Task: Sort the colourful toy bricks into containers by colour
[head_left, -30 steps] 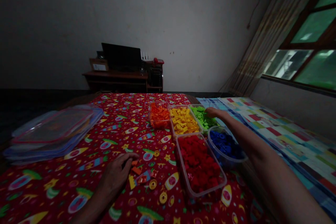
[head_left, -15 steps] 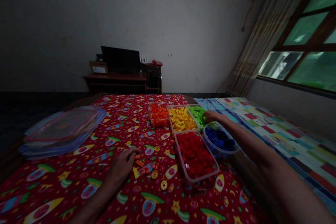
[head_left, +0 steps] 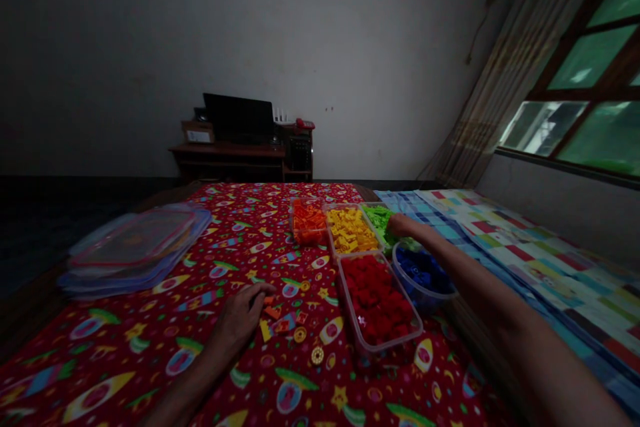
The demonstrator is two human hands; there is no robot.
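My left hand lies palm down on the red rocket-print cloth, fingers loosely curled and touching a few small orange and yellow pieces. My right hand reaches far forward into the clear tub of green bricks; its fingers are bunched among the bricks. Beside that tub stand tubs of yellow bricks and orange bricks. Closer to me are a tub of red bricks and a round tub of blue bricks, under my right forearm.
A stack of clear lids lies at the left of the cloth. A checked multicolour sheet covers the right side below a window and curtain. A desk with a dark monitor stands at the far wall.
The camera shifted slightly. My right hand has drawn back a little within the green tub. My left hand stays by the loose pieces.
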